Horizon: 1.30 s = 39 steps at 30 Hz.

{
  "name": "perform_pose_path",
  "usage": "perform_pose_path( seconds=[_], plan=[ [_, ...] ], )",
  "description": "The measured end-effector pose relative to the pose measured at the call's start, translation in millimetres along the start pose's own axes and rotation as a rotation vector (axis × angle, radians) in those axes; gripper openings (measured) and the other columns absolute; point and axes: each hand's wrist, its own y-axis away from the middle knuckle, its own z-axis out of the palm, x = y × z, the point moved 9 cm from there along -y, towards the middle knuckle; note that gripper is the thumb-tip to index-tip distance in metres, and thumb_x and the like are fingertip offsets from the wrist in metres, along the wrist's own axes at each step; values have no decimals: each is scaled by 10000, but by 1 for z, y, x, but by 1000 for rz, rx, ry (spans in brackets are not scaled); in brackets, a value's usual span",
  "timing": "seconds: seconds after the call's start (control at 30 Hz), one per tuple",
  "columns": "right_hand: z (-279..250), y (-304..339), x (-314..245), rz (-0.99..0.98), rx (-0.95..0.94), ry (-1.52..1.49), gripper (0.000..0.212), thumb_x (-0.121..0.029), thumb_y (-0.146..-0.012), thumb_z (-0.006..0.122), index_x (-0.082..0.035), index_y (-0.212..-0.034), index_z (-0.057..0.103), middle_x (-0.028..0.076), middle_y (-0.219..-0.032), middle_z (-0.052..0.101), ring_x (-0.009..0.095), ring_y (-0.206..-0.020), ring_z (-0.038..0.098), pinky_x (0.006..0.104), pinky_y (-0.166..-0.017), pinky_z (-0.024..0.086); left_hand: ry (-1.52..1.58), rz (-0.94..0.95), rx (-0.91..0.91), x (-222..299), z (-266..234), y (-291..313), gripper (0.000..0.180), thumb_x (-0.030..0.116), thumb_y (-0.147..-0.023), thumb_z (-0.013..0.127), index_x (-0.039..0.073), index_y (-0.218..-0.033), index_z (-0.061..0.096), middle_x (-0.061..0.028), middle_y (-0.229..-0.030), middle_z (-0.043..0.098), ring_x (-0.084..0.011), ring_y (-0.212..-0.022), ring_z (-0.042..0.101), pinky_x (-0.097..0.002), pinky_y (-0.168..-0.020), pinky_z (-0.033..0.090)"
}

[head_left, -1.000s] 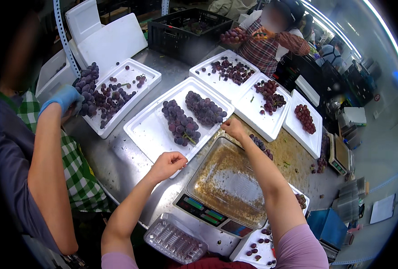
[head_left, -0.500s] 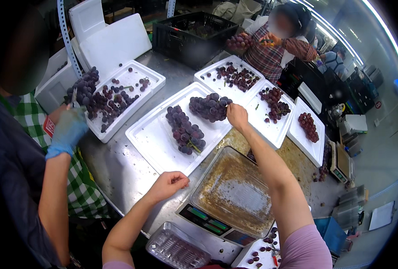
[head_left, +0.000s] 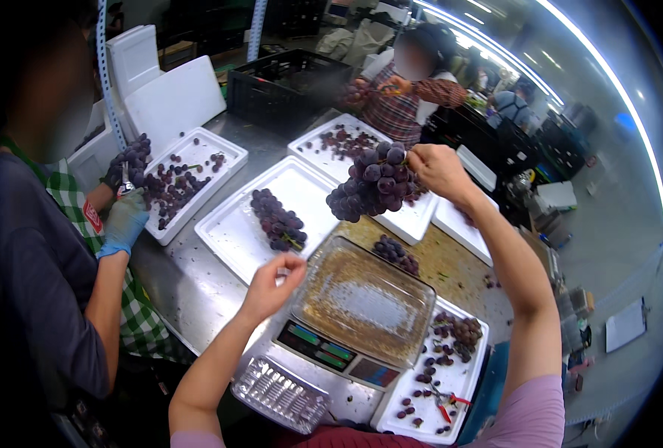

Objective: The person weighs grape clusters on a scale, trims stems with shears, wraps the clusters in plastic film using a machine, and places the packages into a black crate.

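A large bunch of dark purple grapes (head_left: 375, 181) hangs in the air from my right hand (head_left: 437, 170), whose fingers are closed at the bunch's stem end. Below it stands a weighing scale (head_left: 324, 349) with a clear plastic tray (head_left: 365, 299) on its platform. My left hand (head_left: 273, 285) is loosely curled at the tray's left edge, with nothing visible in it. Another bunch of grapes (head_left: 278, 221) lies in the white foam tray (head_left: 223, 230) just beyond that hand. A third bunch (head_left: 396, 255) rests on the table behind the scale.
Clear plastic punnets (head_left: 281, 393) sit before the scale. Red-handled snips (head_left: 443, 411) lie among loose grapes in a foam tray (head_left: 462, 418) at right. At left, a co-worker's gloved hand (head_left: 125, 220) works over another grape tray (head_left: 231, 168). A black crate (head_left: 272, 89) stands behind.
My right hand has lifted one bunch off the white foam tray and brought it up and nearer the scale. My left hand has risen slightly. The whole view has shifted.
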Motion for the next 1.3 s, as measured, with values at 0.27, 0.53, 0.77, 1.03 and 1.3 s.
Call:
perform_pose_path(
  seconds=[0.27,0.53,0.77,1.03,1.3],
  plan=[
    [-127,145,32,265,-207,-413,303,-186,-913,503,64,-804,635,63,-685,628,108,-642,556,281,-608,459,480,-53,-486,91,168,-33,630,531,-974,359,82,-1416,353,-107,-1271,540,-195,-1132,530,-334,-949,419],
    [-96,310,77,569,-288,-632,322,-246,-888,537,-14,-694,648,-20,-650,589,34,-566,457,224,-491,345,926,-426,-877,82,323,98,752,598,-965,248,42,-1472,219,-128,-1435,410,-257,-1324,401,-404,-1097,329],
    [-41,424,139,784,-363,-655,311,-262,-857,547,-58,-644,647,-32,-588,562,35,-481,380,232,-428,275,989,-632,-994,36,394,159,741,597,-947,351,32,-1426,305,-152,-1399,436,-270,-1268,453,-416,-1069,356],
    [-30,444,133,748,-388,-609,329,-263,-814,561,-2,-634,649,8,-565,557,78,-502,406,272,-466,305,955,-620,-1039,-5,415,193,871,650,-845,495,81,-1456,246,-152,-1406,423,-281,-1301,416,-438,-1066,368],
    [-80,404,76,385,-376,-354,309,-209,-794,527,79,-688,563,177,-535,492,208,-492,509,378,-534,431,1268,-719,-1150,7,421,209,1093,815,-639,580,138,-1452,306,-204,-1382,438,-413,-1164,526,-553,-948,453]
  ],
)
